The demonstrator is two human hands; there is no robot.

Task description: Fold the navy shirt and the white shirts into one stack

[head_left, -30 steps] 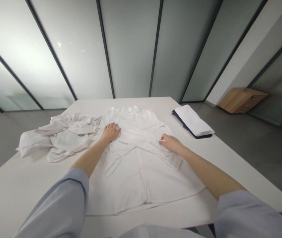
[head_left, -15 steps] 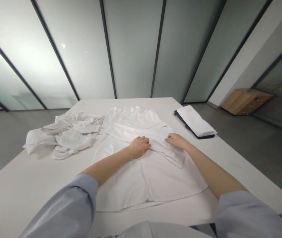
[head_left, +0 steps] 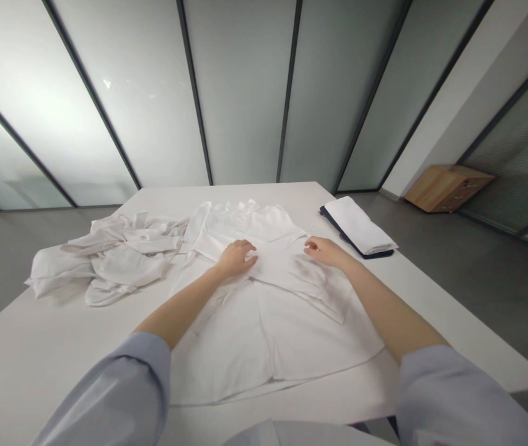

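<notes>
A white shirt (head_left: 264, 322) lies spread flat on the white table (head_left: 36, 347), its collar at the far end and a sleeve folded across its middle. My left hand (head_left: 236, 257) rests palm down on the folded sleeve near the shirt's centre, fingers stretched out. On the shirt's right side my right hand (head_left: 322, 251) lies with its fingers extended and touching the cloth near the sleeve's shoulder. Neither hand holds anything.
A crumpled heap of white garments (head_left: 106, 257) lies to the left of the shirt. A folded white cloth on a dark one (head_left: 359, 229) sits at the table's far right. A wooden cabinet (head_left: 447, 186) stands on the floor at right.
My left hand slid from the shirt's left shoulder to its middle, then drew back a little to the left. My right hand shifted slightly farther up the shirt.
</notes>
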